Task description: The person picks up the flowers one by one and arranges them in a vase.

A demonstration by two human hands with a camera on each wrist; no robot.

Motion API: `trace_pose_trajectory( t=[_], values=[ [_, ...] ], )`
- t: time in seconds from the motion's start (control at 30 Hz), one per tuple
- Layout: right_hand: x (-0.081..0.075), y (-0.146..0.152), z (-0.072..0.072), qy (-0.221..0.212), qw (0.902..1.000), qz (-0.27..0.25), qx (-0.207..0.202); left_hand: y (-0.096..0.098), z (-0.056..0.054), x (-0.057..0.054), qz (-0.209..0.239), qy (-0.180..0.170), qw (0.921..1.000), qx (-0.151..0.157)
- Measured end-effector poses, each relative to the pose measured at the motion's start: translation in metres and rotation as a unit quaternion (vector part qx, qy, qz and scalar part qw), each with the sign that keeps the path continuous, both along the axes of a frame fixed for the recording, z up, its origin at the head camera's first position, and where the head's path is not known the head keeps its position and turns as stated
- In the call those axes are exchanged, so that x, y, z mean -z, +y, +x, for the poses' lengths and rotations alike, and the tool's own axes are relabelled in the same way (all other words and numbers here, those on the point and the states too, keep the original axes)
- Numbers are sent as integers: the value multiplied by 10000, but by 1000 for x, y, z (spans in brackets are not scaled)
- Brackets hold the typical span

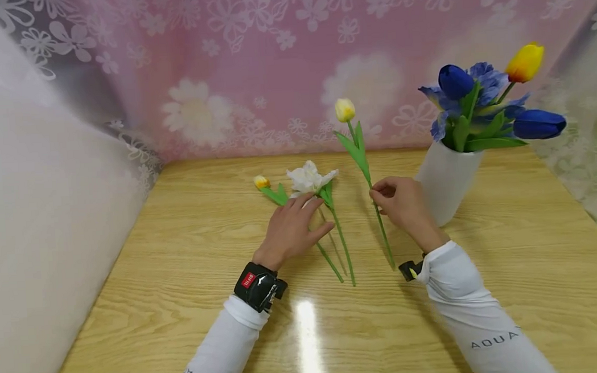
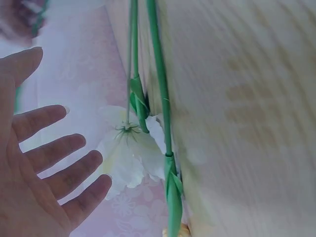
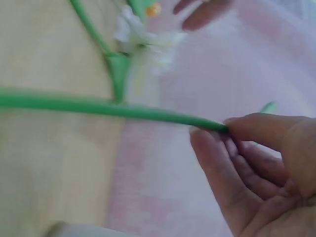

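Observation:
My right hand pinches the green stem of a pale yellow tulip between thumb and fingertips. The tulip stands tilted, its bloom up and its stem end low near the tabletop. In the right wrist view the stem runs out from the pinching fingertips. My left hand hovers with spread fingers over the flowers on the table. Under it lie a white open-petalled flower and a small yellow-orange tulip. The left wrist view shows the palm holding nothing, beside the white flower.
To the right stands a white vase, next to my right hand. It holds blue tulips, a ruffled blue flower and a yellow-red tulip. A pink floral curtain hangs behind the wooden table.

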State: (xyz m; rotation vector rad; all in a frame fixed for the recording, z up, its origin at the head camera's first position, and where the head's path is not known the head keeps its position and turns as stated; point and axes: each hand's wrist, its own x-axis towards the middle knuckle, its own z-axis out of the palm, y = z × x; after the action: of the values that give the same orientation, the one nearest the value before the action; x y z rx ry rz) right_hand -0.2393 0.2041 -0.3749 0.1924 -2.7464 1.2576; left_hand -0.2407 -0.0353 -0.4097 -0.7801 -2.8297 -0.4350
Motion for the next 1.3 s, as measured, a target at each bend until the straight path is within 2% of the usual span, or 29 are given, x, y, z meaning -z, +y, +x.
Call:
trace_pose_trajectory(
  t=[0.13, 0.2, 0.3, 0.4, 0.7, 0.87, 1.0, 1.3],
  values=[
    [-23, 3, 5, 1215, 9926, 68, 15, 0, -1, -1, 9, -1, 10000, 23],
    [-35, 4, 6, 1931, 9812, 43, -15, 0, -2, -2, -54, 6, 10000, 15],
    [-51, 5, 7, 2840, 9587, -151, -49, 0, -2, -5, -80, 52, 9999, 45],
    [-64, 7, 9, 3414, 9395, -269, -45, 1, -3, -8, -54, 109, 9999, 75],
    [-93, 10, 14, 4120, 9098, -491, 141, 6, -8, -26, -27, 462, 9986, 248],
    [-108, 13, 16, 4451, 8936, -523, 272, 8, -7, -32, -30, 464, 9986, 237],
    [-118, 17, 19, 4588, 8865, -522, 282, 9, -7, -32, -25, 461, 9986, 245],
    [-128, 24, 26, 4636, 8802, -776, 653, 12, -7, -31, -18, 479, 9985, 280]
  ],
)
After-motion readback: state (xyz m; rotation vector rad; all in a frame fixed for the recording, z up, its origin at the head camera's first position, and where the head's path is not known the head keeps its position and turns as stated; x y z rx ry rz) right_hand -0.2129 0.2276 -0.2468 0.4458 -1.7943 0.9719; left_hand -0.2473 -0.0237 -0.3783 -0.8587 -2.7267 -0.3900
